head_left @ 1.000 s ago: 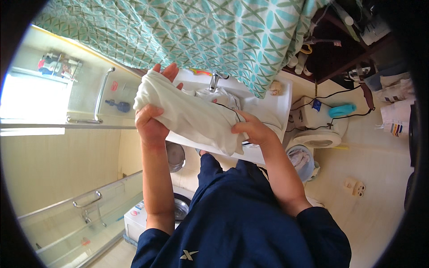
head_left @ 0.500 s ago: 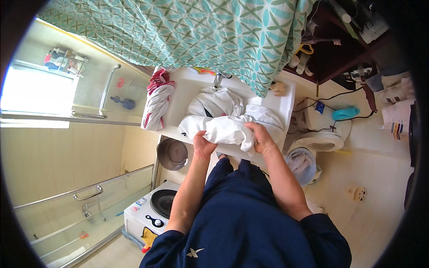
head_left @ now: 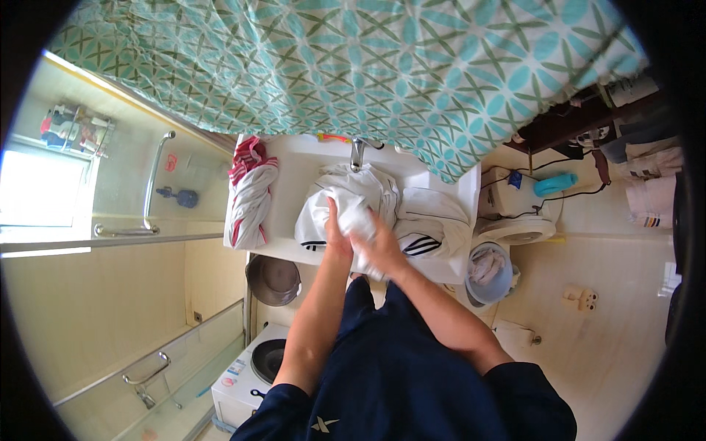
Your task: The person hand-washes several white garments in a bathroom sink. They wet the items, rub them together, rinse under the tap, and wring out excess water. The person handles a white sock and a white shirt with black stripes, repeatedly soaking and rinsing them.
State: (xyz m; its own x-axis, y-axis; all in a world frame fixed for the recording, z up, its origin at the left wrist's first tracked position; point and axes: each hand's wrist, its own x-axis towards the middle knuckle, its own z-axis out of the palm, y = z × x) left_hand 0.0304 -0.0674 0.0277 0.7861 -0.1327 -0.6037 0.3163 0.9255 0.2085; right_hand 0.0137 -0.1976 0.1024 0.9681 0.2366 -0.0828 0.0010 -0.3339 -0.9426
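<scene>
A bunched white garment (head_left: 356, 220) is between my two hands over the sink's front part, its lower end hanging toward the near edge. My left hand (head_left: 337, 234) grips its left side, with a finger or thumb pointing up along the fabric. My right hand (head_left: 381, 247), slightly smeared by motion, is closed round its right side. Beneath and behind lies a wet-looking white garment with dark stripes (head_left: 315, 241), in the white sink (head_left: 290, 176) under the tap (head_left: 357, 156). Right of it is another folded white garment with black stripes (head_left: 432, 220).
A twisted red-and-white garment (head_left: 254, 191) lies on the sink's left ledge. A patterned teal curtain (head_left: 353, 66) hangs low over the far side. Below stand a grey basin (head_left: 273, 281), a light-blue bucket (head_left: 489, 290) with cloth, and a white appliance (head_left: 246, 367). A toilet (head_left: 515, 229) is at right.
My hands have come closer together, and the white garment that was stretched sideways between them is now bunched up. The view has shifted, with the curtain covering more of the top.
</scene>
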